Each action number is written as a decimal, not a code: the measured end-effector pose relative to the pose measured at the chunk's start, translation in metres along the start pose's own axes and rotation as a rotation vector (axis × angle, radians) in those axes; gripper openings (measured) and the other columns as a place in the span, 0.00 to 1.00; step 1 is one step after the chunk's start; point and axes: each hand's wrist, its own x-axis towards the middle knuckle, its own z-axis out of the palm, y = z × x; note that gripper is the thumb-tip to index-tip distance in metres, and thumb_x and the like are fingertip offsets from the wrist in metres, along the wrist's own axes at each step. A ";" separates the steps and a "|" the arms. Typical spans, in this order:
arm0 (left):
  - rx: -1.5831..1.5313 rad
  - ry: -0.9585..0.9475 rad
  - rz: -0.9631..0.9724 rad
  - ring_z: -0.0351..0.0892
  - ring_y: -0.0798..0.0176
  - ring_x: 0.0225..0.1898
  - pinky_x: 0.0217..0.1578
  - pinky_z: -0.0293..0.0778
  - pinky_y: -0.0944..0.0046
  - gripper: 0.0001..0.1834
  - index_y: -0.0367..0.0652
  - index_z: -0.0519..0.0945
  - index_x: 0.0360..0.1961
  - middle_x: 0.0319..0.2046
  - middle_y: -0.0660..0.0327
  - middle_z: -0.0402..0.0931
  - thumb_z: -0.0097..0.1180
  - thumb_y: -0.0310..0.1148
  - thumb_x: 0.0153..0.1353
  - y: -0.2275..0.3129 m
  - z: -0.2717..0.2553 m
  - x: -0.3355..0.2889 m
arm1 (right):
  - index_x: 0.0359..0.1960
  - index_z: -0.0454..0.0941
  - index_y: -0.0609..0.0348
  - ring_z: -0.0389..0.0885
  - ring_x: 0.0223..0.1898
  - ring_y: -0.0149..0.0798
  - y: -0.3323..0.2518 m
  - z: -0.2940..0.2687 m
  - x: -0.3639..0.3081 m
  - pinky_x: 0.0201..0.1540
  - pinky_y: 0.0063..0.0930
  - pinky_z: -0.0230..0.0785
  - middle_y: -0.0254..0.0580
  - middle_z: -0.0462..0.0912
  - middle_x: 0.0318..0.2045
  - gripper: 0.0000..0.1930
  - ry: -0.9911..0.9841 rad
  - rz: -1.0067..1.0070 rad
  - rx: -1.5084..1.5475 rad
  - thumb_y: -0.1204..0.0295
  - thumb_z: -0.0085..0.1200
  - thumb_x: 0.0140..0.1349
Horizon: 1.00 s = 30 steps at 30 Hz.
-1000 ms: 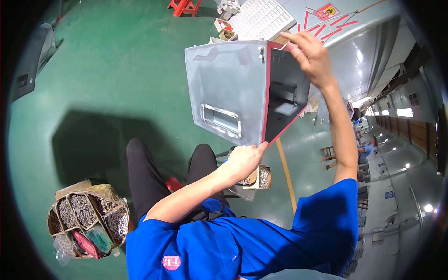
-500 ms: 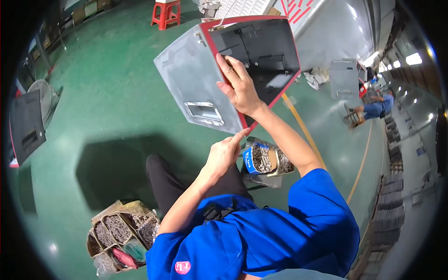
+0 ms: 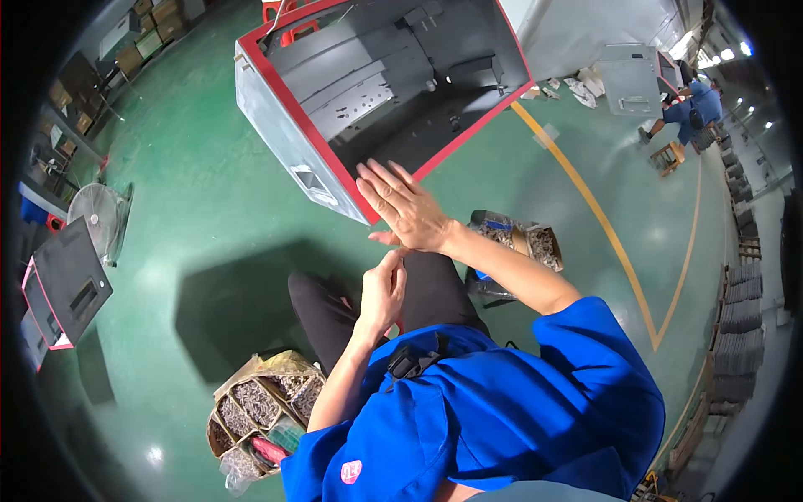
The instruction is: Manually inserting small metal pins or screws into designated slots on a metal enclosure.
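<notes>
A large grey metal cabinet shell [image 3: 360,100] with a red rim stands tilted in front of me, its open side toward me. Inside are brackets, holes and panels; its left wall has a rectangular cutout. My right hand [image 3: 408,213] is flat with fingers stretched, over the rim's near corner; whether it touches is unclear. My left hand [image 3: 382,293] sits just below, fingers curled in and its tip close to my right palm. Anything inside that curl is hidden.
Cartons of small metal parts [image 3: 255,406] sit at my lower left. Another box of parts [image 3: 539,247] is on a stool to my right. A fan [image 3: 96,213] and a dark cabinet [image 3: 75,272] stand far left. A co-worker [image 3: 698,109] sits far right beside a grey cabinet [image 3: 629,79].
The cabinet has turned, showing more of its inside and less of its left wall. My right hand has come off the upper rim to the near corner; my left hand has drawn back slightly and curled.
</notes>
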 end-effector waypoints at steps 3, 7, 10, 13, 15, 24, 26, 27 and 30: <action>-0.043 0.018 -0.078 0.65 0.65 0.18 0.24 0.65 0.65 0.14 0.37 0.75 0.46 0.15 0.56 0.62 0.43 0.22 0.59 -0.009 0.001 -0.007 | 0.66 0.47 0.63 0.47 0.68 0.49 -0.004 0.008 -0.001 0.68 0.47 0.41 0.51 0.49 0.67 0.44 0.007 -0.016 0.051 0.49 0.49 0.55; -0.085 -0.002 -0.199 0.59 0.74 0.18 0.21 0.59 0.71 0.14 0.36 0.75 0.45 0.16 0.64 0.60 0.40 0.23 0.61 0.000 -0.003 -0.015 | 0.66 0.46 0.63 0.45 0.69 0.49 0.004 0.010 -0.006 0.69 0.44 0.39 0.51 0.48 0.67 0.46 -0.006 -0.005 0.015 0.47 0.50 0.53; -0.142 0.039 -0.159 0.53 0.79 0.16 0.18 0.53 0.75 0.15 0.36 0.74 0.47 0.16 0.73 0.55 0.37 0.24 0.64 -0.016 -0.004 -0.023 | 0.67 0.45 0.62 0.43 0.69 0.49 0.015 0.011 -0.007 0.69 0.44 0.38 0.50 0.45 0.68 0.46 0.030 0.031 0.048 0.47 0.50 0.54; -0.262 0.092 -0.258 0.55 0.78 0.18 0.19 0.55 0.74 0.15 0.36 0.75 0.47 0.17 0.71 0.58 0.39 0.22 0.62 -0.011 -0.015 -0.023 | 0.67 0.44 0.61 0.42 0.69 0.49 0.031 0.005 -0.012 0.69 0.45 0.38 0.49 0.44 0.68 0.45 0.060 0.096 0.038 0.47 0.49 0.55; -0.328 0.141 -0.171 0.52 0.80 0.18 0.18 0.50 0.77 0.15 0.35 0.74 0.48 0.17 0.74 0.56 0.39 0.22 0.63 0.000 -0.026 -0.019 | 0.68 0.43 0.61 0.42 0.69 0.49 0.045 0.001 -0.017 0.69 0.45 0.38 0.49 0.44 0.68 0.45 0.087 0.148 0.035 0.47 0.48 0.56; -0.510 0.424 0.029 0.50 0.81 0.15 0.15 0.46 0.78 0.14 0.33 0.74 0.45 0.16 0.74 0.54 0.38 0.26 0.65 0.022 -0.072 0.007 | 0.67 0.43 0.64 0.43 0.69 0.53 0.106 -0.026 -0.059 0.69 0.45 0.37 0.54 0.45 0.68 0.43 0.172 0.344 -0.123 0.47 0.44 0.60; -0.580 0.456 0.018 0.49 0.81 0.15 0.14 0.46 0.78 0.13 0.33 0.74 0.44 0.15 0.73 0.54 0.39 0.27 0.66 0.024 -0.077 0.009 | 0.66 0.43 0.66 0.44 0.68 0.54 0.121 -0.031 -0.070 0.69 0.44 0.37 0.56 0.45 0.67 0.43 0.180 0.398 -0.169 0.49 0.46 0.60; -0.562 0.431 0.046 0.47 0.81 0.14 0.14 0.44 0.78 0.14 0.34 0.73 0.47 0.16 0.74 0.53 0.40 0.30 0.67 0.016 -0.080 0.009 | 0.67 0.43 0.65 0.43 0.68 0.54 0.130 -0.034 -0.076 0.69 0.43 0.37 0.56 0.44 0.67 0.42 0.189 0.429 -0.180 0.51 0.47 0.59; -0.534 0.441 0.043 0.46 0.82 0.15 0.14 0.44 0.78 0.15 0.33 0.73 0.47 0.15 0.74 0.52 0.40 0.31 0.67 0.015 -0.081 0.010 | 0.67 0.42 0.65 0.42 0.69 0.53 0.148 -0.041 -0.093 0.69 0.41 0.37 0.55 0.44 0.68 0.41 0.216 0.503 -0.213 0.57 0.49 0.59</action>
